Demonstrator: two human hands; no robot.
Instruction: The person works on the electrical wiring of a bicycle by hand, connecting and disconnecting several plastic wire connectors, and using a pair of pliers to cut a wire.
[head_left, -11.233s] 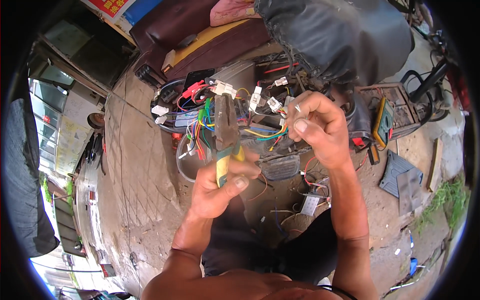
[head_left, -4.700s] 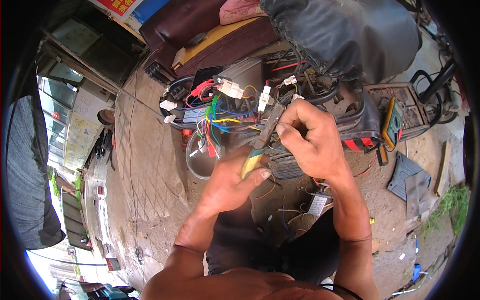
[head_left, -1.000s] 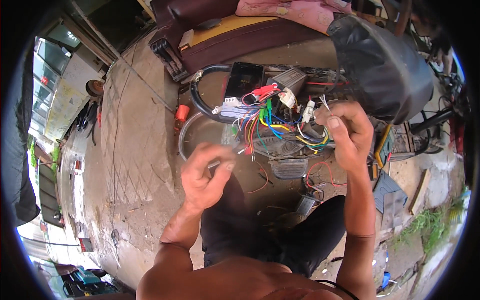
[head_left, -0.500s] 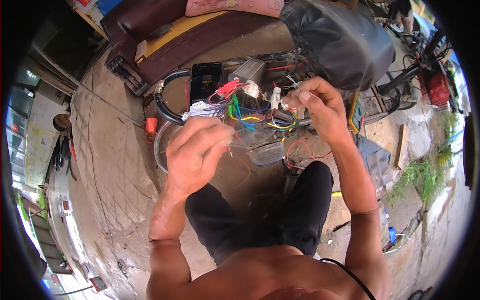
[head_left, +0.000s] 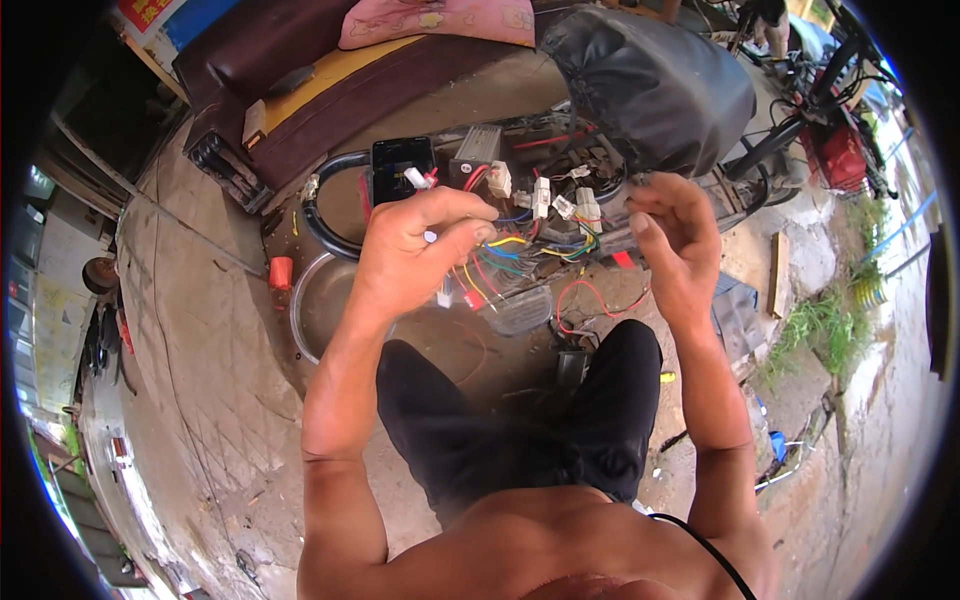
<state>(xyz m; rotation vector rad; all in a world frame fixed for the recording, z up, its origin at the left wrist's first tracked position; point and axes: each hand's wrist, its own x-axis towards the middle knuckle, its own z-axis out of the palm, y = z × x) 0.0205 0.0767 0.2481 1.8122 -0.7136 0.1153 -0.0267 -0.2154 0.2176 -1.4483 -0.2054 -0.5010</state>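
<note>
My left hand [head_left: 412, 250] is closed in a pinch on the wiring harness, with coloured wires [head_left: 508, 241] running out past its fingertips. White and red connectors show around and below that hand. My right hand [head_left: 680, 245] is raised to the right of the harness, its fingers curled and the thumb apart from the index finger. Nothing can be made out between them. Between the hands lie several white plug connectors [head_left: 541, 198] with blue, yellow and green wires. Behind them is a finned grey metal box [head_left: 476, 150] with red and black leads.
A black phone [head_left: 402, 165] rests beside a curved black tube [head_left: 318, 215]. A black-covered seat [head_left: 660, 90] stands at the far right, a brown sofa [head_left: 350, 90] at the back. A red wire loop [head_left: 590, 284] hangs above my knees. An orange-red cup [head_left: 281, 273] is at left.
The thin pale wire-like piece at my right fingers no longer shows, and those fingers have spread. My left hand has risen and moved right over the connectors. The view has shifted slightly.
</note>
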